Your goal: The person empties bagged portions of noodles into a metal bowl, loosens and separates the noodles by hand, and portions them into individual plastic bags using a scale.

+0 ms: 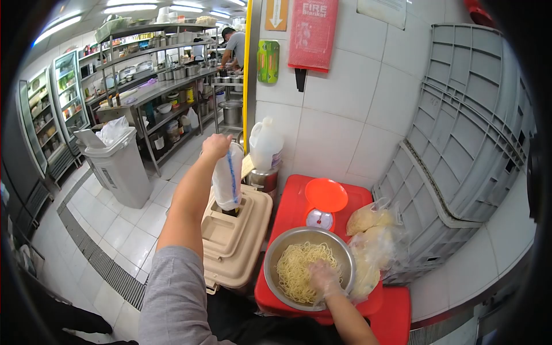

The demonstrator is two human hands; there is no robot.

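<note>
Head view: one round steel bowl on one red plastic surface, holding one heap of thin yellow noodles; one clear-gloved right hand among them, grip unclear. One left hand, well apart, closed on one translucent blue-striped bag. One orange-topped scale.

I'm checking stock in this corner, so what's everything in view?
Noodles: one heap, yellow, in bowl
Bowl: one, silver, on stand
Stand: one, red, centre
Scale: one, orange-red, behind bowl
Filled bags: several, clear, right of bowl
Plastic wrap: one, white-blue, over box
Box: one, beige, left of stand
Jug: one, whitish, by wall
Crates: several, grey, right
Fire blanket: one, red, wall
Bin: one, grey, left
Shelving: several, metallic, background
Co-worker: one, grey-topped, background
Left hand: one, bare, on wrap
Right hand: one, clear-gloved, in noodles
</note>
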